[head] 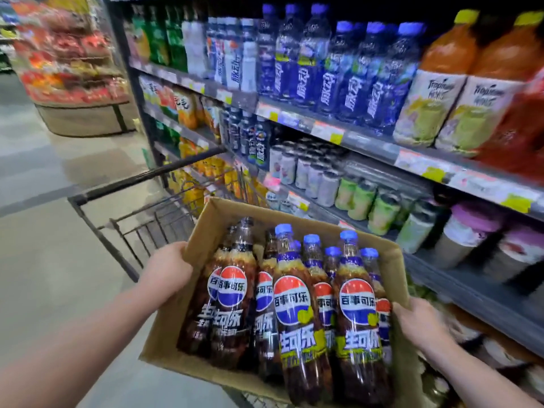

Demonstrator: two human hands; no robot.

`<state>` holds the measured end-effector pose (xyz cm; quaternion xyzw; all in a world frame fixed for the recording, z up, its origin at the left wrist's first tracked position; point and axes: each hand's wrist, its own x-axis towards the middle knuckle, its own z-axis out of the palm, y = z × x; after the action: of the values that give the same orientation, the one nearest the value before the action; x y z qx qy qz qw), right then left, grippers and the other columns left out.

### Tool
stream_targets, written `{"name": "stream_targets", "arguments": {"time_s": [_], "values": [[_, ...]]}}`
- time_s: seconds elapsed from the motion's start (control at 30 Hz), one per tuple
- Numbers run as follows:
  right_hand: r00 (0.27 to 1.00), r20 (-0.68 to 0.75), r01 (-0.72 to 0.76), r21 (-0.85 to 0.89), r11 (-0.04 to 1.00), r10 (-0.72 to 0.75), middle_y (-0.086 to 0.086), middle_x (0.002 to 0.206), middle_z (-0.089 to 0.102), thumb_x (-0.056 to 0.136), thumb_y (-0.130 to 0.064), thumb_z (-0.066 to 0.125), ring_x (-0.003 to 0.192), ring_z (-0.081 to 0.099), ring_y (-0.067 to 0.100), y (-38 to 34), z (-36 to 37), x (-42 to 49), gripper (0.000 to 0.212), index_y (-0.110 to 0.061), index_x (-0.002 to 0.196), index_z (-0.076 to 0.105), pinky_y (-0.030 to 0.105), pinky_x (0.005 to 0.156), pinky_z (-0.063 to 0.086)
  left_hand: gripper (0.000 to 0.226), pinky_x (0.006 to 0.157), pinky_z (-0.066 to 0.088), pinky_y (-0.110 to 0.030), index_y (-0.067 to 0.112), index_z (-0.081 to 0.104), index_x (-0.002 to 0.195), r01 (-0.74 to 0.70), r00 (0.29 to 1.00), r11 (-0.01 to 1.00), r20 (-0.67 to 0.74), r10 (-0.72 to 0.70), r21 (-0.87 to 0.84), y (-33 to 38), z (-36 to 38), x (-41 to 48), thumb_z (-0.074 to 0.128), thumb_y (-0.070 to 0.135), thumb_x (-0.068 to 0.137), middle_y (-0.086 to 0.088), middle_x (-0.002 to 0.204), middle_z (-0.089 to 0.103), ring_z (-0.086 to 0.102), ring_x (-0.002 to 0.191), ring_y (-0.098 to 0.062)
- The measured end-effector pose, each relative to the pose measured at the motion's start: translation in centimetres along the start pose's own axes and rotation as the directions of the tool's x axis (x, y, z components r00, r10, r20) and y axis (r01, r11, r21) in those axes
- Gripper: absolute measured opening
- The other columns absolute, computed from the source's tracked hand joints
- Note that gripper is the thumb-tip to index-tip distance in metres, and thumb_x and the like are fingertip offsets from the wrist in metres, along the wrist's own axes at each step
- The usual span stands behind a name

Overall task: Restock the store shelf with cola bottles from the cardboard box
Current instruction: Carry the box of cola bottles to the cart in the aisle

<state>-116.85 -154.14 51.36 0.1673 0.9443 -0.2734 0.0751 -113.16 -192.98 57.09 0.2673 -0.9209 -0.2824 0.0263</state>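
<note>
- Hands hold the box: the left hand point(164, 267) grips the left wall, fingers curled over the rim, and the right hand point(419, 322) grips the right wall the same way.
- Box point(164, 334), low in the middle of the frame, is brown cardboard, open on top, and looks soft and a bit bent at the edges. It seems to tip toward the person. It looks heavy, so a wall could fold, or a hand could slip, and the whole load could drop.
- Cola bottles point(294, 307) lie packed in the box, leaning on each other. They are smooth, shiny plastic with dark drink inside. Some have blue caps and some have dark caps. Round bottles roll, so if the box tips more they could slide out over the low edge.
- Cart point(129, 187), just past the box at middle left, is thin black metal wire with a bar on top. I think the box could bump it and jolt the bottles.
- Shelf point(368, 142), filling the right side and the top of the frame, is hard grey metal with paper price tags. It is crowded with cans point(323, 181) and tall bottles, so a careless push could knock some down. I cannot pick out the free spot for the cola.
</note>
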Motion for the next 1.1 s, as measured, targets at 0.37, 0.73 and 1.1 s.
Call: {"name": "stream_targets", "arguments": {"time_s": [0.37,0.73,1.1], "values": [[0.975,0.0,-0.224,-0.041,0.974,0.224,0.024,0.113,0.065,0.094,-0.027,0.046,0.11,0.059,0.037,-3.1,6.1,2.4,0.032,-0.001,0.105,0.061,0.037,0.084,0.046,0.026,0.074,0.055,-0.034,0.016,0.066,0.101,-0.094,0.966,0.988,0.253,0.06,0.123,-1.4,5.5,13.8,0.059,0.012,0.076,-0.018,0.094,0.07,0.067,0.089,-0.034],[0.841,0.07,-0.539,0.009,0.842,0.537,0.027,0.105,0.066,0.094,-0.024,0.046,0.102,0.062,0.039,-3.6,18.3,1.2,0.028,0.0,0.091,0.059,0.036,0.077,0.045,0.026,0.069,0.054,-0.033,0.019,0.065,0.099,-0.247,0.851,0.953,0.51,0.126,0.176,-4.6,12.8,24.0,0.06,0.026,0.075,-0.009,0.087,0.07,0.066,0.076,-0.03],[0.754,0.136,-0.649,0.007,0.761,0.642,0.026,0.102,0.067,0.093,-0.026,0.048,0.097,0.064,0.039,-1.2,28.0,3.6,0.032,0.001,0.098,0.063,0.036,0.073,0.045,0.033,0.078,0.05,-0.038,0.016,0.065,0.1,-0.231,0.803,0.955,0.591,0.079,0.186,-10.2,22.4,27.5,0.052,0.034,0.075,-0.018,0.099,0.07,0.063,0.09,-0.038]]}}
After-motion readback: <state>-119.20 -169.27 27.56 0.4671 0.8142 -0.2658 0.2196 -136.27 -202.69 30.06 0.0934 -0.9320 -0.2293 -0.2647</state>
